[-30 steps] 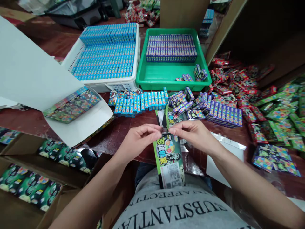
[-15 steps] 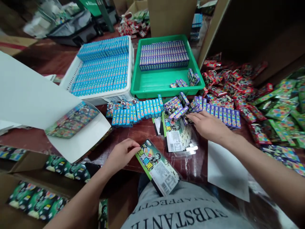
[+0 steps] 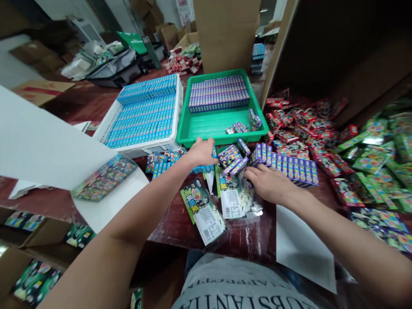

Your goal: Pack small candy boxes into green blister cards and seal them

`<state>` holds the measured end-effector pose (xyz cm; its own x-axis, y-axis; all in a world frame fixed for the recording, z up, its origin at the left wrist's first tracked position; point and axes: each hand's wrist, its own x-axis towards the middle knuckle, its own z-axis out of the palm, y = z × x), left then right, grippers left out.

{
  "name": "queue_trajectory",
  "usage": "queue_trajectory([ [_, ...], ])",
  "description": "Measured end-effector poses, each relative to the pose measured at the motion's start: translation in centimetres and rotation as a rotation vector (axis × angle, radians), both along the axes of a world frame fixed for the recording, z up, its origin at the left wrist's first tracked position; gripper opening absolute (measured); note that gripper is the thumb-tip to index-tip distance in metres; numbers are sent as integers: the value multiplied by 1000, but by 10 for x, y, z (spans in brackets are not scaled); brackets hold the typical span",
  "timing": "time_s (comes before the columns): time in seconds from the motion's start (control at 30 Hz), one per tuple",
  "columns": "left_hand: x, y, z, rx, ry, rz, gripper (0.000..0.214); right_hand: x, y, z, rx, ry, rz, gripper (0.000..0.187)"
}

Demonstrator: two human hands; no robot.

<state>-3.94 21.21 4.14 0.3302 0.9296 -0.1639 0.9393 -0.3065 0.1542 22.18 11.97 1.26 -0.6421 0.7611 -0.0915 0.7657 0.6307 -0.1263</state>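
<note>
Left hand (image 3: 201,152) has dropped green packet (image 3: 202,211), now flat centre-bottom, & reached up-frame onto blue box row (image 3: 161,166), running left–right below green tray (image 3: 222,138); fingers curled, can't tell if gripping. Right hand (image 3: 268,184) rests spread on purple boxes (image 3: 232,159), centre-right.

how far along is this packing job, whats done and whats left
Done: one green packet lies at the table edge, with more like it in the cardboard boxes lower left. In hand: the left hand reaches the blue boxes; the right hand rests on loose purple boxes. Left: a full white crate, a part-filled green tray and piles of red and green packs.
</note>
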Motion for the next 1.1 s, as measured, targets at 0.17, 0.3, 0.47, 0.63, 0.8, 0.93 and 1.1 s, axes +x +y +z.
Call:
queue_trajectory([
  [0.17,-10,0,-9,7,-62,4,73,9,-9,22,-78,208,4,40],
  [0.3,-18,-2,-17,13,-128,1,89,25,-27,32,-308,576,-89,47],
  [0.47,-18,-20,6,261,-237,-104,81,33,-51,2,-358,503,-364,29],
  [0.63,12,-73,32,397,-293,-399,88,49,-46,-4,-227,435,-499,32],
  [0.8,47,-115,2,130,-44,-728,87,112,-1,24,33,432,-718,36],
  [0.93,82,-94,-7,93,-41,-770,95,173,26,39,152,313,-770,30],
  [1.1,191,-20,5,197,-71,-641,40,235,-3,47,177,133,-920,34],
])
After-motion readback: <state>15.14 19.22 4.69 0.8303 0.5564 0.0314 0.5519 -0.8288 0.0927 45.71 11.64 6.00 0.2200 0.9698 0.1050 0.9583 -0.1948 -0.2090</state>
